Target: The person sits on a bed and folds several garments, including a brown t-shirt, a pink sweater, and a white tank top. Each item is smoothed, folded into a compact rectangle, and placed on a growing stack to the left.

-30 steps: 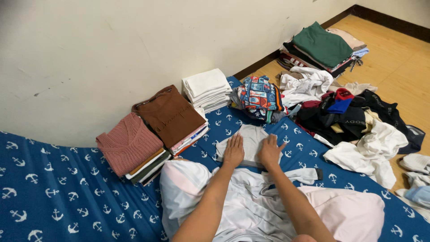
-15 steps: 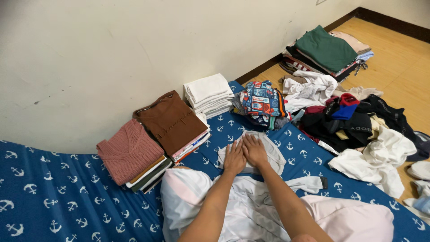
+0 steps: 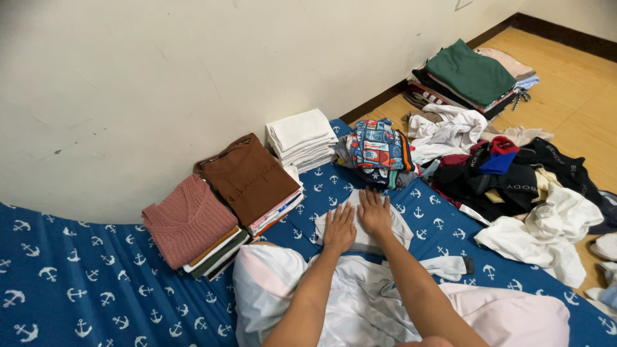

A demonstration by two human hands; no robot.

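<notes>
Two hands, left hand and right hand, fingers flat, pressing small folded grey cotton garment; brown knit stack at ten o'clock.

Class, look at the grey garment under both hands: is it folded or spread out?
Folded: the grey garment lies as a small compact rectangle, both palms flat on it.

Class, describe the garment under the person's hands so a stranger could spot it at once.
On the blue anchor-print mattress, in front of the folded stacks along the wall, lies a small folded grey garment. Alone among its neighbours, it is plain grey and pressed flat by both hands.
</notes>
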